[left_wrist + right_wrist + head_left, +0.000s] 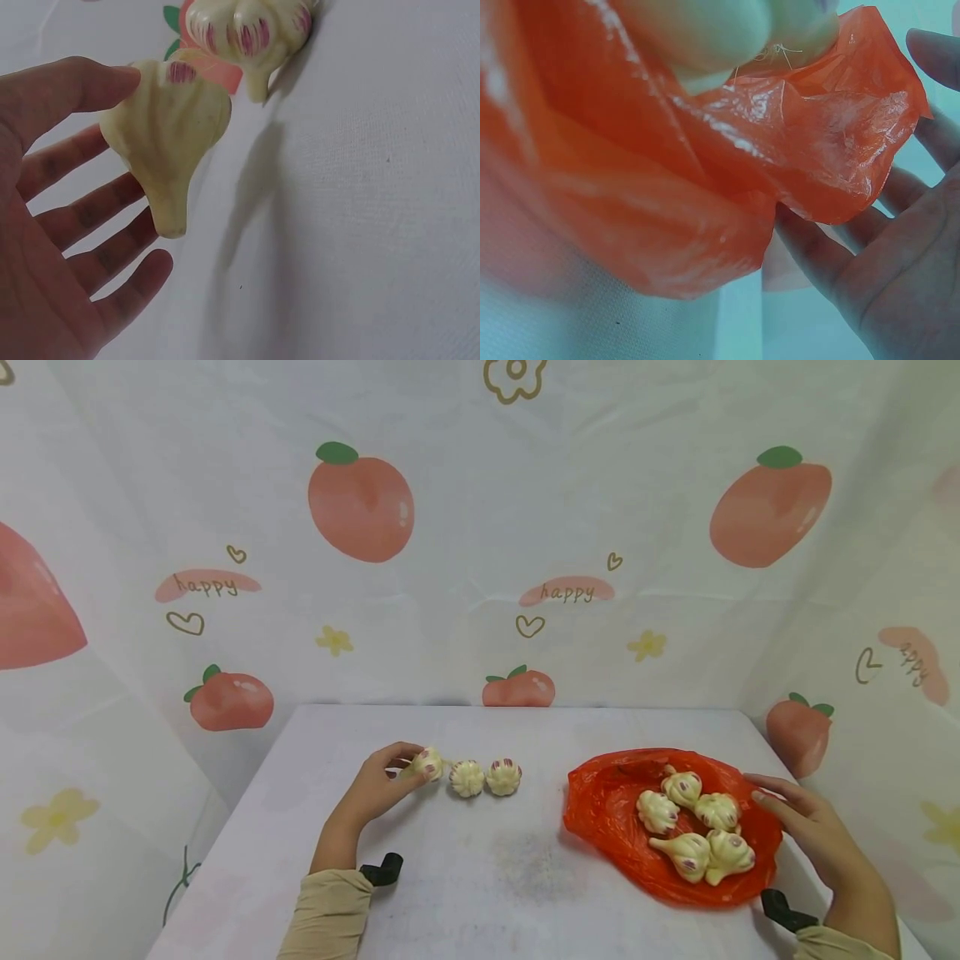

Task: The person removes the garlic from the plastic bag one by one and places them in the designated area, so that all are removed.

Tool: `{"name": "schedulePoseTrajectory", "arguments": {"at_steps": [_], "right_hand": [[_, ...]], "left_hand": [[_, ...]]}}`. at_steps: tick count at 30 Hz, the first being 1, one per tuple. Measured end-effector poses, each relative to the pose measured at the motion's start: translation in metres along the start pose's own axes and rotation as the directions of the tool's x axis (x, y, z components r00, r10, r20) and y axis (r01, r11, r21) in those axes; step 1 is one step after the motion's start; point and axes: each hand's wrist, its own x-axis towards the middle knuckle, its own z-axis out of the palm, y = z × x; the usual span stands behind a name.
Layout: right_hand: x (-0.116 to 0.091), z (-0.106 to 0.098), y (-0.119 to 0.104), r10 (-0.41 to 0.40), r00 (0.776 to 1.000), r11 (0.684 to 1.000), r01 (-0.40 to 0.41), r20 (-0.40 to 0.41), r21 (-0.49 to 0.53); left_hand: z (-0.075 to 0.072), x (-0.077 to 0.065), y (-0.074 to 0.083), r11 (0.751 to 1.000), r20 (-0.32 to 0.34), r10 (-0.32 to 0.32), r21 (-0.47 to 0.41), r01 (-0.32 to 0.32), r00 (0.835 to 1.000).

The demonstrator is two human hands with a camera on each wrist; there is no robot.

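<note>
Garlic bulbs (467, 777): cream-white with purple-pink streaks, both those on the counter (480, 877) and those in the bag (600, 810). Bag: translucent orange-red, glossy. Counter: white, with a faint grey smudge. Backdrop (465, 568): white cloth printed with orange-pink peaches, green leaves, yellow flowers, brown hearts. Sleeves (326, 914): beige.

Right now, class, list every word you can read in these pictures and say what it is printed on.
"happy": on a pink patch of the backdrop cloth, left side.
"happy": on a second pink patch, centre.
"appy": right-hand cloth wall, first letter lost in a fold.
Nothing readable on the garlic bulbs, the orange bag or the table.
</note>
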Motion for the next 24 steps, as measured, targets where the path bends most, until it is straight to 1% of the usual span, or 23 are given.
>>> {"name": "schedulePoseTrajectory", "arguments": {"at_steps": [10,15,20,24], "right_hand": [[0.0,-0.001,0.0,-0.012,1.0,1.0,0.012,-0.002,-0.01],[0.001,0.0,0.001,-0.014,1.0,1.0,0.014,-0.001,-0.008],[0.001,0.0,0.001,-0.012,1.0,1.0,0.012,-0.002,-0.01],[0.002,0.0,0.001,-0.001,1.0,1.0,0.001,0.002,0.0]], "left_hand": [[0.0,0.0,-0.005,1.0,0.028,-0.025,0.011,0.024,0.999],[-0.001,-0.001,-0.008,0.999,0.034,-0.041,0.03,0.04,0.999],[-0.003,-0.001,-0.011,0.998,0.037,-0.042,0.044,0.041,0.998],[-0.003,-0.002,-0.013,0.998,0.056,-0.044,0.042,0.042,0.997]]}}
